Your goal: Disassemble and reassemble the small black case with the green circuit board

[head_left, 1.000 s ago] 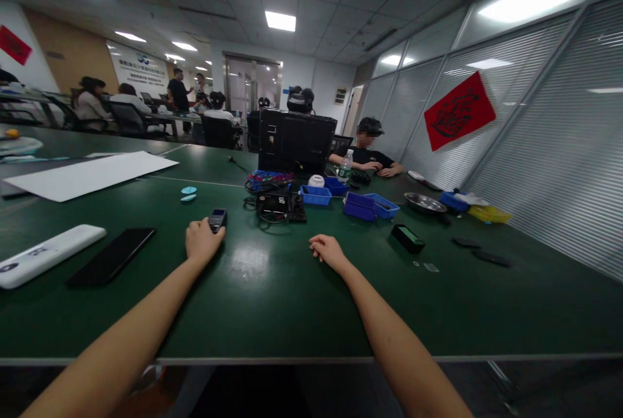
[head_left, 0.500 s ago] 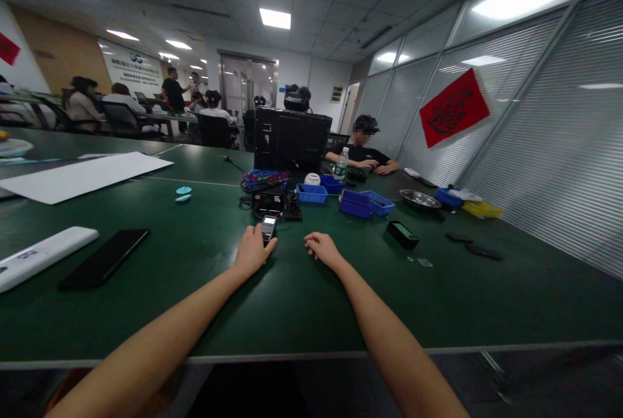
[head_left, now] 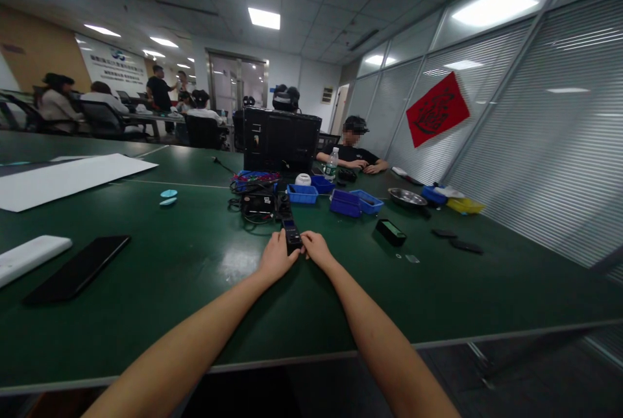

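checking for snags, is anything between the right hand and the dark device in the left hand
Nothing visible does; the right hand is at the right side of the dark device, though contact is unclear.

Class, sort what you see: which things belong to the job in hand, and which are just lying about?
In the job:
left hand, holding
dark handheld device
right hand, close beside it, contact unclear

Apparently just lying about:
long white object
flat black panel
white sheet
metal bowl
plastic bottle
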`<action>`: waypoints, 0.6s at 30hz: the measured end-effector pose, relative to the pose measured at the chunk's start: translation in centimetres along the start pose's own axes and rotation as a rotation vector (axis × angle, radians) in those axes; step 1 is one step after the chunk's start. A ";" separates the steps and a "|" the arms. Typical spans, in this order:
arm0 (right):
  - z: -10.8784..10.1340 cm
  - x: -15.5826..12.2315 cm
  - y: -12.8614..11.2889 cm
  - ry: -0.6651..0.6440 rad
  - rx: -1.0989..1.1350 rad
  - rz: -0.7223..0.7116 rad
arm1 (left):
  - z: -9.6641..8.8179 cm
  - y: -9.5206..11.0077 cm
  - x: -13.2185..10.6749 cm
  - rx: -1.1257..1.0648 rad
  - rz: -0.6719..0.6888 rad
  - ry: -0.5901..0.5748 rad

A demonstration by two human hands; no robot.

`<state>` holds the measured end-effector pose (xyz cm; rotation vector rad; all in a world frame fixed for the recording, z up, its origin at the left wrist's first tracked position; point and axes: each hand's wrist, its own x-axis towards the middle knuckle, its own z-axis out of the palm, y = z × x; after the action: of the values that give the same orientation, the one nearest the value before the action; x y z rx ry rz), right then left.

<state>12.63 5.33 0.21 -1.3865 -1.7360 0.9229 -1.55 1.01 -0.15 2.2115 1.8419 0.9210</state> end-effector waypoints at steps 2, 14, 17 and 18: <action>-0.2 -0.1 -0.2 0.054 -0.065 0.018 | 0.0 0.1 0.0 0.005 0.053 -0.036; 0.1 -1.4 -2.0 0.202 -0.697 0.057 | -0.5 -0.4 0.2 -0.012 0.212 -0.177; -0.9 -1.1 -1.8 0.192 -0.713 0.153 | -0.5 -0.8 0.2 -0.044 0.206 -0.159; -1.5 -0.9 -1.6 0.198 -0.708 0.192 | -0.6 -0.9 0.1 -0.054 0.203 -0.155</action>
<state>13.34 4.27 2.29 -2.0387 -1.8760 0.2295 -2.60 1.21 -0.04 2.3948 1.5316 0.7930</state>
